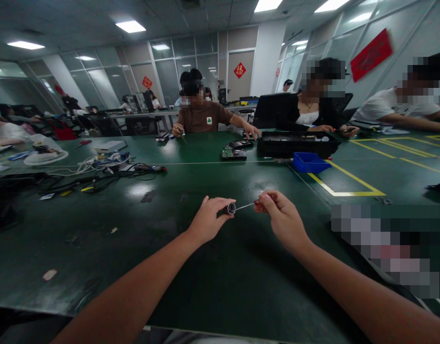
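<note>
Head view: left hand [209,218] grip holding one cylinder [231,209]; right hand [283,219] grip, one thin tool [245,206].

Green tabletop [212,286] with blue bin [308,163], black tray [295,147], cables [94,180]

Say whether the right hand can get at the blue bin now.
Probably, with a stretch: nothing seems to stand between the right hand and the blue bin, though that hand holds a thin rod.

Lit ceiling panels [131,26] above glass partitions [206,47], a white pillar [268,62], a green table [134,234].
</note>
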`<action>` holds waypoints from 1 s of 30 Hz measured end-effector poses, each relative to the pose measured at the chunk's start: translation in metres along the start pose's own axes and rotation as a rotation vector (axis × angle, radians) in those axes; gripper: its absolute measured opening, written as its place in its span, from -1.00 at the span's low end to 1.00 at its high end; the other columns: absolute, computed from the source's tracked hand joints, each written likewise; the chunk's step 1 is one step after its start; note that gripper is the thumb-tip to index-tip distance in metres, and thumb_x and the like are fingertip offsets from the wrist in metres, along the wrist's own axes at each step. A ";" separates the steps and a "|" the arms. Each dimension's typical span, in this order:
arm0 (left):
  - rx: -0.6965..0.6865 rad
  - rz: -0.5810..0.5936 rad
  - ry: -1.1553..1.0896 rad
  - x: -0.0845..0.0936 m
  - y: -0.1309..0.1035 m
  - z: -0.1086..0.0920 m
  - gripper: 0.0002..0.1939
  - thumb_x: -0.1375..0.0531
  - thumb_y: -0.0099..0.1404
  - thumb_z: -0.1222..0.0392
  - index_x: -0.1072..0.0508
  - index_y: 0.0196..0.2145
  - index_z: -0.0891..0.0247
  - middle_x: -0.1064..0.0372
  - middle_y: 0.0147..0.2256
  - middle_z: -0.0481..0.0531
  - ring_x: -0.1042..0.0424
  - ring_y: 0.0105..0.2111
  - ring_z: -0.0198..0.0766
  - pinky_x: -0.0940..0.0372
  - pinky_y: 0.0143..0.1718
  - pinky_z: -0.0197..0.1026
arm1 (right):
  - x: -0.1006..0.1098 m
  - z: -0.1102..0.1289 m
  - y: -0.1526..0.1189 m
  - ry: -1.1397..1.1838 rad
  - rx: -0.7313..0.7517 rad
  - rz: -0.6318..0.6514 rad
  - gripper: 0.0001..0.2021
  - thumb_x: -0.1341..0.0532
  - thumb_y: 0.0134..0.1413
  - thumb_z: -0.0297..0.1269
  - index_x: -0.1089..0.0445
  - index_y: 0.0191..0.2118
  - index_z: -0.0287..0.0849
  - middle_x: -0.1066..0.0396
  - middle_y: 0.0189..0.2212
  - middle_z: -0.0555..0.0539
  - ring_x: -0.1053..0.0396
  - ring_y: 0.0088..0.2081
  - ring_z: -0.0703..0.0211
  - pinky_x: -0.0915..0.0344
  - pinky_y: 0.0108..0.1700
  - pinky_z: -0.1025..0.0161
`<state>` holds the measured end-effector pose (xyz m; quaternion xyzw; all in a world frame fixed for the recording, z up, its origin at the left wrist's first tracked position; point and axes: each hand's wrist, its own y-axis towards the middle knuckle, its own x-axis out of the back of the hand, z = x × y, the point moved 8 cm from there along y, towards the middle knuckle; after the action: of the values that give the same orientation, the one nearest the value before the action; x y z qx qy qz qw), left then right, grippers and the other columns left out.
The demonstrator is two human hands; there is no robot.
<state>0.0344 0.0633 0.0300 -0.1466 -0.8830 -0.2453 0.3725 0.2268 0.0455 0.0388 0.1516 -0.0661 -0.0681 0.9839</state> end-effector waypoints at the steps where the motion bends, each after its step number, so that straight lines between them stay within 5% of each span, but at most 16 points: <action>1: 0.001 -0.001 0.008 0.000 0.000 0.000 -0.62 -0.24 0.34 0.19 -0.42 0.10 0.00 -0.40 0.10 0.00 -0.31 0.16 -0.11 0.21 0.34 0.33 | -0.002 0.003 -0.001 -0.048 0.024 0.023 -0.74 -0.18 0.24 -0.02 -0.38 -0.22 -0.12 -0.48 -0.36 -0.07 -0.48 -0.31 0.10 -0.45 -0.16 0.06; 18: 0.030 -0.039 0.004 0.005 0.002 0.005 -0.62 -0.24 0.33 0.25 -0.44 0.09 0.05 -0.41 0.09 0.02 -0.33 0.14 -0.11 0.15 0.33 0.27 | -0.011 0.009 -0.009 -0.197 0.092 0.084 -0.78 -0.13 0.29 -0.06 -0.36 -0.14 -0.07 -0.54 -0.27 -0.08 -0.55 -0.19 0.03 -0.44 -0.10 0.02; 30: 0.017 -0.023 0.015 0.003 0.003 0.005 -0.63 -0.24 0.33 0.24 -0.45 0.09 0.07 -0.43 0.08 0.04 -0.33 0.13 -0.09 0.08 0.31 0.25 | -0.013 0.003 -0.008 -0.140 0.005 0.100 -0.78 -0.12 0.30 -0.07 -0.37 -0.15 -0.09 -0.52 -0.29 -0.06 -0.54 -0.22 0.07 -0.45 -0.09 0.02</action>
<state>0.0301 0.0686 0.0301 -0.1316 -0.8838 -0.2433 0.3774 0.2128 0.0393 0.0377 0.1455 -0.1425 -0.0291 0.9786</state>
